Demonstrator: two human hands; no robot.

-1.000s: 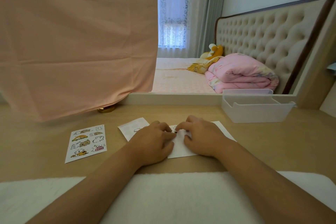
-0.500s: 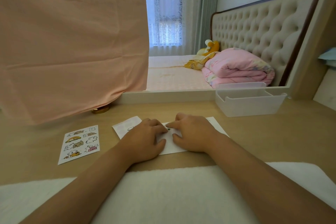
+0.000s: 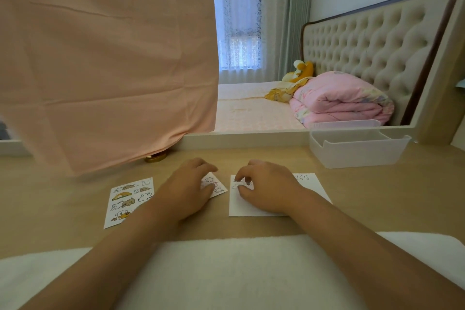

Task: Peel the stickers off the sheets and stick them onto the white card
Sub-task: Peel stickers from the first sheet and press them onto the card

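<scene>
A white tray (image 3: 357, 156), right of centre, is seen with nothing inside. The white card (image 3: 251, 209), long axis left-right, is partly covered by the right hand (image 3: 269, 189). Its bent fingertips (image 3: 245, 173) are gathered on a sticker (image 3: 237, 186) at the card's upper left; pinching or pressing cannot be told. Just left, a sticker sheet (image 3: 217, 187) is held down by the left hand (image 3: 186, 191), fingers relaxed.

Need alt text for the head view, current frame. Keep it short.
A person's right hand sets its fingertips on a sticker at the top left corner of a white card on a wooden desk, while the left hand rests on a small sticker sheet beside it. A fuller sticker sheet lies further left.
</scene>
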